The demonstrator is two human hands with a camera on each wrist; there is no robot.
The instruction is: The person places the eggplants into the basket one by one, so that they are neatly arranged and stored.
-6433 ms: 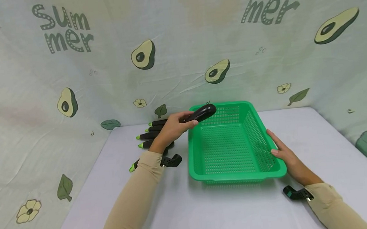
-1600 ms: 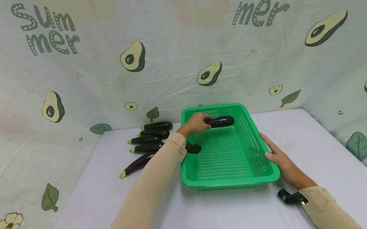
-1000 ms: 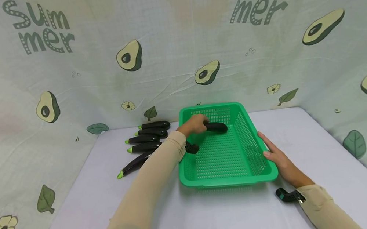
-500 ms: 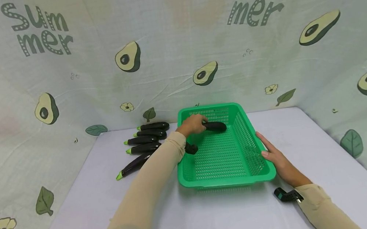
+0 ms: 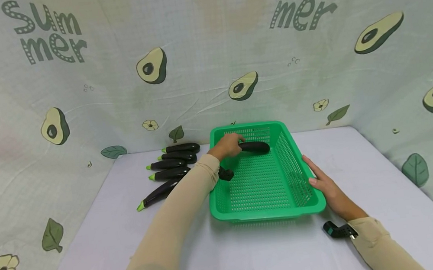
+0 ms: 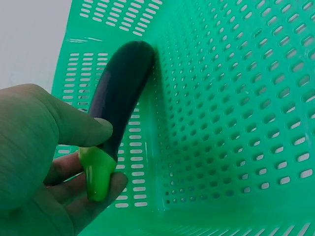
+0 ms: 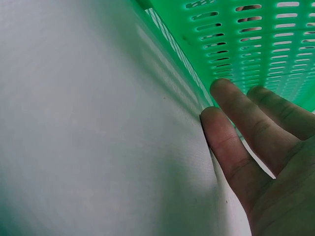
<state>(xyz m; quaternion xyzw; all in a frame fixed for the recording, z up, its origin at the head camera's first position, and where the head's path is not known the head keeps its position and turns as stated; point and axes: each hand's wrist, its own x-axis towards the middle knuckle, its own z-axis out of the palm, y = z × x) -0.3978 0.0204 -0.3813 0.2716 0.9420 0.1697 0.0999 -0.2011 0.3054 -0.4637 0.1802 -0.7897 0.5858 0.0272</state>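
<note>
My left hand [image 5: 228, 147] reaches inside the green plastic basket [image 5: 263, 215] near its back left. It holds a dark purple eggplant [image 5: 255, 147] by the stem end, thumb on top and fingers beneath. In the left wrist view the eggplant's green cap [image 6: 98, 169] sticks out between thumb and fingers, while its rounded end lies at the perforated wall. My right hand [image 5: 333, 193] holds the basket's right side, its thumb at the rim. Seen from the right wrist, its nearly straight fingers [image 7: 256, 130] lie along the basket's outer side, above the white cloth.
Several more eggplants [image 5: 170, 174] lie fanned out on the white table [image 5: 196, 250] left of the basket, green caps pointing left. The left forearm overlaps the nearest one. Behind the table hangs a printed cloth [image 5: 194, 67] with avocados and lettering.
Since the oldest frame, my left hand has carried the eggplant from above the basket's left rim down inside it. Over the last second it has barely shifted. My right hand has stayed at the basket.
</note>
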